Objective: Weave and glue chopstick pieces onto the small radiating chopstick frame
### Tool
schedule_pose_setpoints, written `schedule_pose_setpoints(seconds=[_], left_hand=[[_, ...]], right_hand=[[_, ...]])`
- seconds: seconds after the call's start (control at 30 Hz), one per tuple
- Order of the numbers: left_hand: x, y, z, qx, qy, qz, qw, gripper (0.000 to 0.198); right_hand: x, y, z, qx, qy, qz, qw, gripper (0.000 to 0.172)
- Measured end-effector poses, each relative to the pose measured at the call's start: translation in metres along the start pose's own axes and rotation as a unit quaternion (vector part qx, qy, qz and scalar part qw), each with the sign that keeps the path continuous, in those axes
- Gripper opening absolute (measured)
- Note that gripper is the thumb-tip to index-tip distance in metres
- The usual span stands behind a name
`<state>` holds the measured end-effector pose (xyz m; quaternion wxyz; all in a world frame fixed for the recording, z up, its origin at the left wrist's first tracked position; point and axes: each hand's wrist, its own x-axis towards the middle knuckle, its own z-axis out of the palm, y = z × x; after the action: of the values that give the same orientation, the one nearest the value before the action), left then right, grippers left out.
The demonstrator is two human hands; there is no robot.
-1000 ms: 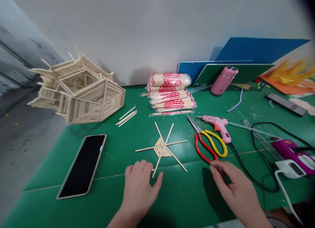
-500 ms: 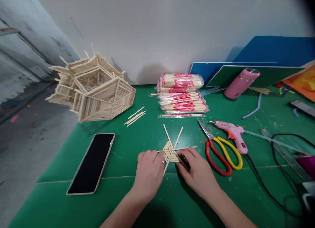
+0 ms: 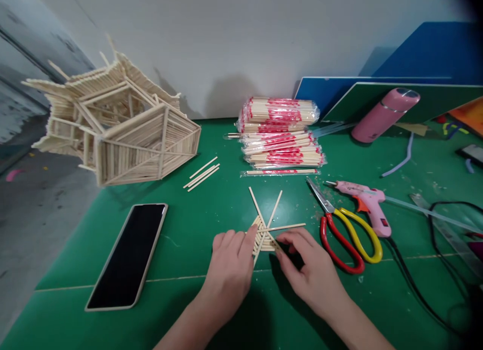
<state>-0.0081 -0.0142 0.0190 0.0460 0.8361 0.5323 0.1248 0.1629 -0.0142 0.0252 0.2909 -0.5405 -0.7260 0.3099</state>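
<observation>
Touched the stick star (image 3: 266, 230) with left hand (image 3: 231, 259) (couldn't tell its grip), pinched one end with right hand (image 3: 310, 264).

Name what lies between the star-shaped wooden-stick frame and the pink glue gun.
In the head view, metal scissors with red and yellow handles lie there; the right hand touches the frame.

I'm getting soft, slightly dim light, apparently from overhead, with dark shadow pooling on the green table (image 3: 188, 249) between the forearms (image 3: 213, 312). There's a pale sheen just past the crossed sticks (image 3: 265, 229), and glints on the plastic wrappers (image 3: 281, 111)! Fine detail looks soft, the wide lens leans the pink bottle (image 3: 385, 116) outward, and blackness swallows my upper right corner.
</observation>
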Motion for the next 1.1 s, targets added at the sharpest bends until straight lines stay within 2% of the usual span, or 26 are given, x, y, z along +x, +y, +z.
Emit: schedule_pose_setpoints(seconds=[0.17, 0.27, 0.4, 0.53, 0.77, 1.1], left_hand=[[-0.004, 0.023, -0.002, 0.010, 0.028, 0.014, 0.999, 0.051], [-0.004, 0.030, -0.003, -0.006, 0.041, 0.003, 0.999, 0.051], [-0.008, 0.020, -0.004, -0.028, 0.082, -0.028, 0.996, 0.047], [-0.016, 0.005, -0.003, -0.057, 0.103, -0.053, 0.992, 0.032], [-0.021, 0.005, 0.000, -0.128, 0.074, -0.045, 0.988, 0.015], [-0.025, 0.008, 0.006, -0.150, 0.036, -0.036, 0.987, 0.012]], right_hand=[[-0.008, -0.015, 0.000, 0.037, 0.003, -0.054, 0.998, 0.014], [-0.009, -0.016, 0.001, 0.037, -0.003, -0.069, 0.997, 0.013], [-0.009, -0.001, 0.000, 0.017, 0.006, -0.051, 0.999, 0.014], [-0.012, 0.016, 0.000, -0.031, 0.016, -0.039, 0.999, 0.015], [-0.015, 0.021, 0.008, -0.080, 0.013, -0.044, 0.996, 0.015], [-0.016, 0.025, 0.008, -0.055, 0.032, -0.035, 0.997, 0.014]])
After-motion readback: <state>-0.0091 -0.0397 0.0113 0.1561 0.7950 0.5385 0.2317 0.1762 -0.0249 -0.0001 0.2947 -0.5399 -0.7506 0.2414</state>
